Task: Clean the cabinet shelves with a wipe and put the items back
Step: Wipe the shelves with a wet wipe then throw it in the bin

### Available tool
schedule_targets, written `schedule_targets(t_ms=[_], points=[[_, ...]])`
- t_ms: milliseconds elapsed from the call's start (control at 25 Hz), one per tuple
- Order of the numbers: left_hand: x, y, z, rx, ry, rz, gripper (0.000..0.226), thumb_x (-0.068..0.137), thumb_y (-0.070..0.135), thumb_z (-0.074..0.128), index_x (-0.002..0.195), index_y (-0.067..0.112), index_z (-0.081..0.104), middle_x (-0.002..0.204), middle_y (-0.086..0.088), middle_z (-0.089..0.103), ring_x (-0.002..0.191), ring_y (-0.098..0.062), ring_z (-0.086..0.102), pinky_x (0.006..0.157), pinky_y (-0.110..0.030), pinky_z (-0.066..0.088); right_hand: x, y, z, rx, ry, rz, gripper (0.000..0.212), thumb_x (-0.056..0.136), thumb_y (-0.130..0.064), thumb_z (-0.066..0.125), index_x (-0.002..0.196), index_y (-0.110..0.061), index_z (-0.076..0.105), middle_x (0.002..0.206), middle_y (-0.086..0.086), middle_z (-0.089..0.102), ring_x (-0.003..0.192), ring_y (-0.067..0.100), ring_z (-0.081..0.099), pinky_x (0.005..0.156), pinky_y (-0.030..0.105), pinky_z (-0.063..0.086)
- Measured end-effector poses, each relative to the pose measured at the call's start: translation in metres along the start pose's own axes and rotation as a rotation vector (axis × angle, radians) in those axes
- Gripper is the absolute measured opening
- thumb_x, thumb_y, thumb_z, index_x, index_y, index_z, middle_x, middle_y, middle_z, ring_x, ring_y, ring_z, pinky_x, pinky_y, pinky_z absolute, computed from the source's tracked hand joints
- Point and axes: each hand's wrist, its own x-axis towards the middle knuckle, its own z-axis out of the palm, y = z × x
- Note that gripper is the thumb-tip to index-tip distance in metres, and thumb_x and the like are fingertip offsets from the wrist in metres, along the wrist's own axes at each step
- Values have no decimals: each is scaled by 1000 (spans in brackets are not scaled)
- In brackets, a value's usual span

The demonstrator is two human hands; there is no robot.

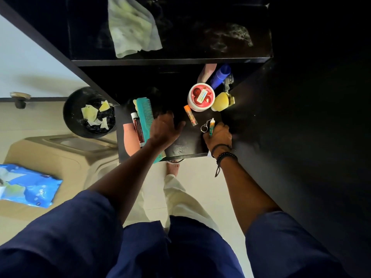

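The wipe (133, 27) lies on the upper shelf (180, 61), which looks wiped. This seems to be the putting-back step on the lower shelf (186, 145). The right hand (217, 137) has its fingers closed around a small keychain tube (211, 127). The left hand (164, 129) rests open beside the teal comb (145, 115), holding nothing. Next, the tube needs a bare spot near the red jar (200, 96).
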Motion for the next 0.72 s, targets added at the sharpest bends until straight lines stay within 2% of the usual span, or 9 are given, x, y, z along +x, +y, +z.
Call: schedule_targets(t_ms=[160,400,600,720], points=[[11,33,23,3,-6,-89,59,80,62,56,94,6,69,96,-17,72,92,-38,67,74,-38,52,-4,10,-7,12,46,-63,44,88,-25,60,120,0,45,122,19,53,110,36,55,88,36,44],[17,55,43,-84,1,-258,40,77,41,60,94,5,69,97,-17,71,97,-38,66,78,-36,52,2,9,-13,-184,130,-205,32,97,-20,45,126,-7,44,123,15,52,109,32,56,89,37,45],[-8,52,59,-115,-119,-156,34,75,41,69,84,9,71,88,-11,73,86,-29,69,72,-29,51,11,4,-14,-138,143,-212,34,95,-7,43,130,-8,45,125,17,50,108,36,57,88,40,47],[-12,54,66,-194,-161,-87,35,78,40,72,87,7,70,86,-9,73,81,-23,69,71,-28,50,7,10,-12,-84,139,-238,42,95,-8,47,136,-11,42,138,17,45,115,35,56,94,40,49]])
